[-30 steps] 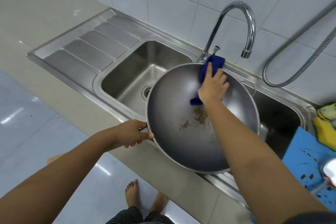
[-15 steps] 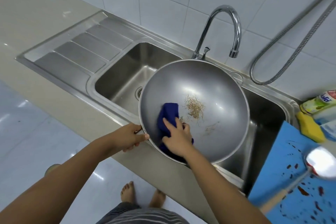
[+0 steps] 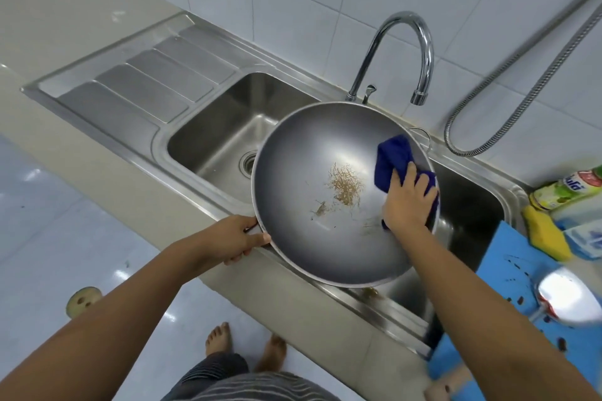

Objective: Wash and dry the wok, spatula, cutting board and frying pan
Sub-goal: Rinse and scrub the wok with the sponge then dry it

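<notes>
White wall tiles back a beige counter (image 3: 81, 52) set with a steel double sink (image 3: 224, 127), one drainboard at its left end and one curved tap (image 3: 420, 52) behind. One left hand (image 3: 236, 239) is curled tight around the wok's near-left handle, thumb on the rim. One wok (image 3: 325, 205) hangs tilted over the divider between the two basins, its open bowl facing up toward the camera, brown residue in its centre. One right hand (image 3: 407, 202) presses a single dark blue cloth (image 3: 392, 156) flat against the inner right wall, fingers spread over it. At far right one stained blue cutting board (image 3: 508, 273) carries one spatula (image 3: 566, 299), blade toward the sink
</notes>
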The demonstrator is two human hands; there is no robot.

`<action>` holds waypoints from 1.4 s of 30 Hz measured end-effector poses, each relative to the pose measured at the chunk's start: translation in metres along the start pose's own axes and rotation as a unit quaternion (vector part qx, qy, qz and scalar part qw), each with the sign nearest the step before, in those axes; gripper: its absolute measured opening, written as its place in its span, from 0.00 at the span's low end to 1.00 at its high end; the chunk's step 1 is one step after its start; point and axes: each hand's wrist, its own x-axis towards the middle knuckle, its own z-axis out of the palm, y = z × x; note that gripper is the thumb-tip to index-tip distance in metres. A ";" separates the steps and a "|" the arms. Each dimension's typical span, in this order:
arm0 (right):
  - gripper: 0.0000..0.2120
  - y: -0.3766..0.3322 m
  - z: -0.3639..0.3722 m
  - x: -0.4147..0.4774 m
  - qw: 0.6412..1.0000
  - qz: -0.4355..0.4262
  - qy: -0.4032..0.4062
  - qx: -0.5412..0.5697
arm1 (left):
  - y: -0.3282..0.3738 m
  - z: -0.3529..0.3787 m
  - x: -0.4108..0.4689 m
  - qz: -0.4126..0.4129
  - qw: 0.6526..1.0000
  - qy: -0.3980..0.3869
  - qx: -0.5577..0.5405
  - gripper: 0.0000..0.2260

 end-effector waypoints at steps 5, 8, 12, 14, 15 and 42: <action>0.34 -0.068 0.009 -0.007 0.980 -0.056 -0.098 0.164 | 0.007 0.003 0.000 -0.010 1.000 0.016 0.021 0.13; 0.32 -0.096 0.012 -0.039 0.940 -0.164 -0.140 0.262 | 0.006 0.005 0.000 -0.003 0.999 0.026 0.031 0.13; 0.35 -0.087 0.009 -0.093 0.846 -0.275 -0.259 0.376 | -0.006 0.011 0.000 0.001 0.999 0.041 0.018 0.13; 0.35 -0.058 0.005 -0.096 0.832 -0.315 -0.298 0.346 | -0.009 0.012 -0.001 -0.004 0.999 0.041 0.009 0.14; 0.35 -0.042 0.002 -0.088 0.839 -0.331 -0.303 0.309 | -0.010 0.013 -0.001 -0.004 0.999 0.041 0.008 0.15; 0.25 -0.065 0.000 -0.143 0.921 -0.237 -0.128 0.280 | 0.000 0.007 0.000 -0.032 0.997 0.039 -0.058 0.10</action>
